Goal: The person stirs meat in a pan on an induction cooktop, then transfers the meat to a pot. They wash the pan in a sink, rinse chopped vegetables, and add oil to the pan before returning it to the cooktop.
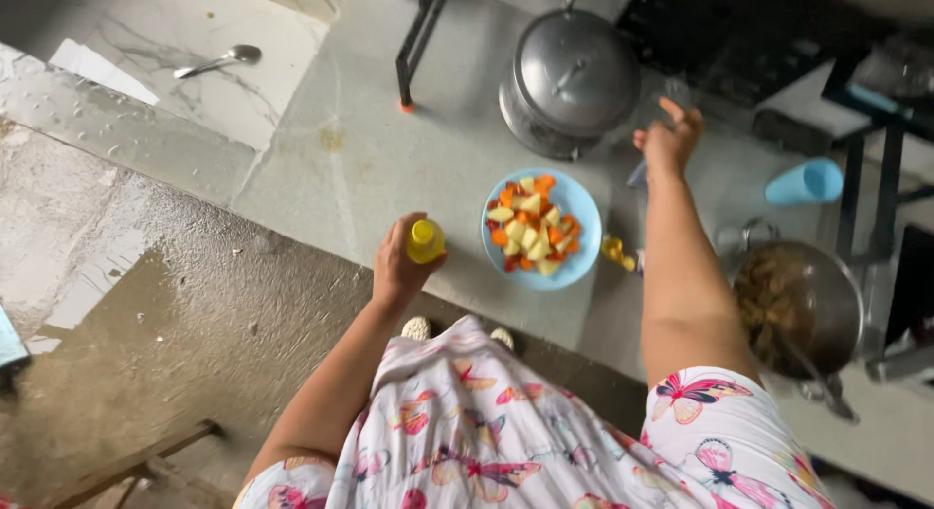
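Only pkg: small bottle (425,241) w/ yellow cap (label hidden), in left hand (399,268).

Steel spoon (222,58) on marble; blue cup (806,182) lying sideways.

Free floor vs. obstructions, head view.
Open grey floor (331,149) left of the blue bowl (542,230), between it and the spoon (216,61). Right side crowded: lidded pot (569,81) just behind the bowl, pan (800,305) and blue cup (806,183) to its right. Black stand leg (416,42) blocks the far middle.
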